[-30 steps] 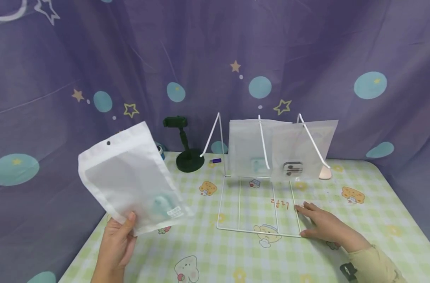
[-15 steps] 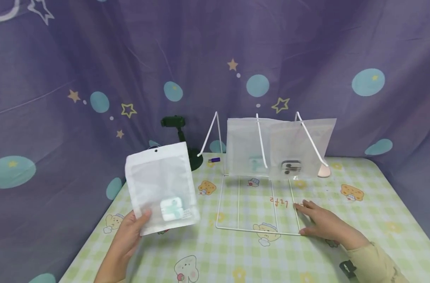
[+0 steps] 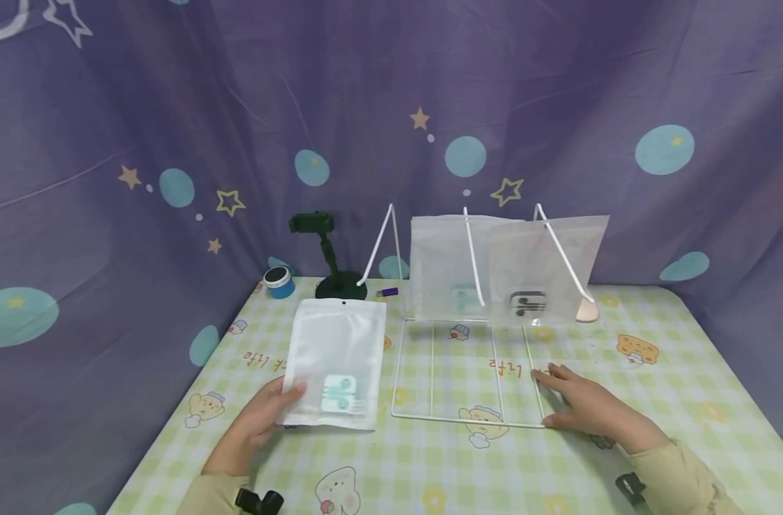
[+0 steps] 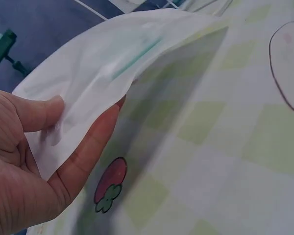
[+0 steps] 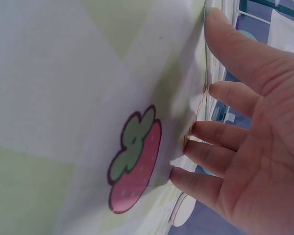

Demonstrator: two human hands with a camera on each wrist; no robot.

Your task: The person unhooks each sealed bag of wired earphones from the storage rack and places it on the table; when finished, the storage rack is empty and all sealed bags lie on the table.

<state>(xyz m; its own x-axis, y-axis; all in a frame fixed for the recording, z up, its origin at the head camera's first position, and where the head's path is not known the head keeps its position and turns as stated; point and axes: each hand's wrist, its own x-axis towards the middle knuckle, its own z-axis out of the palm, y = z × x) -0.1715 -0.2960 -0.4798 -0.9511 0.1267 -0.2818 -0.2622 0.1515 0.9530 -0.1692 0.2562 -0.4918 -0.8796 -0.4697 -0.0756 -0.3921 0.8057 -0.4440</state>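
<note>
My left hand (image 3: 260,413) pinches the lower left edge of a white zip pouch (image 3: 336,332), thumb on the front face. Through the pouch shows a mint-green pair of earphones (image 3: 338,393) in a small white case. In the left wrist view the pouch (image 4: 93,63) bows over the tablecloth, its shadow beneath. A white wire rack (image 3: 474,257) stands to the right, bearing a pouch (image 3: 446,265) near its middle arm and another pouch (image 3: 540,265) with dark earphones on its right arm. My right hand (image 3: 587,405), fingers spread, touches the rack's base at the right.
A black phone stand (image 3: 341,285), a blue jar (image 3: 279,283) and a small purple object (image 3: 387,292) stand or lie toward the back left. Behind the rack's right side is a pale pink round item (image 3: 587,311). A purple curtain (image 3: 366,86) hangs behind the table (image 3: 391,472).
The left hand has brought the pouch rightward and lower, beside the rack, turning it from tilted to nearly straight. The jar has come into fuller view. My right hand stays at the rack's base.
</note>
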